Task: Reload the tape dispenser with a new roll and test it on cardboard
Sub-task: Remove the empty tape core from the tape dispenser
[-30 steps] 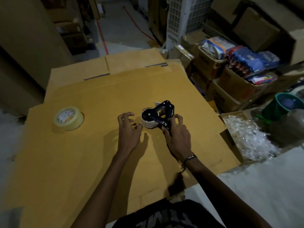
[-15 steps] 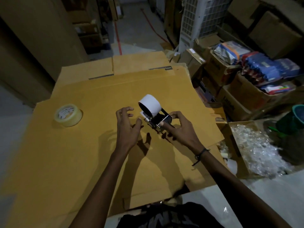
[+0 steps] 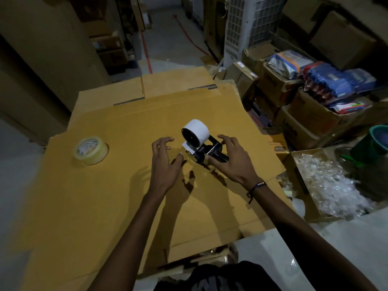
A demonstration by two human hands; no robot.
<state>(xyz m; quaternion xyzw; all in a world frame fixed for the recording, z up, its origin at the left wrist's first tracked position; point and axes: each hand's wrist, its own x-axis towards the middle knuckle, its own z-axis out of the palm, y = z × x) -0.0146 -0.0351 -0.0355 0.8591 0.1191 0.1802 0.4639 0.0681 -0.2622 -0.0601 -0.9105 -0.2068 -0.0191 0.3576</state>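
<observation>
A wide sheet of cardboard (image 3: 105,196) covers the work surface in a dim storeroom, with stacked boxes (image 3: 298,114) to the right. The black tape dispenser (image 3: 206,152) with its white roll (image 3: 197,130) stands mid-sheet; the right hand (image 3: 233,162) grips its handle, and the left hand (image 3: 165,164) hovers spread just beside it. A clear tape roll (image 3: 91,150) lies far left.

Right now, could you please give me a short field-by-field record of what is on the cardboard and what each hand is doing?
surface: flattened cardboard sheet
dispenser: black tape dispenser standing on the cardboard
loaded roll: white roll mounted on the dispenser, a short white tab hanging below it
spare roll: clear tape roll lying flat, to the left, apart from both hands
right hand: right hand gripping the dispenser's handle end
left hand: left hand open, fingers spread, beside the dispenser, holding nothing
nearby: box of clear plastic wrap to the right
</observation>
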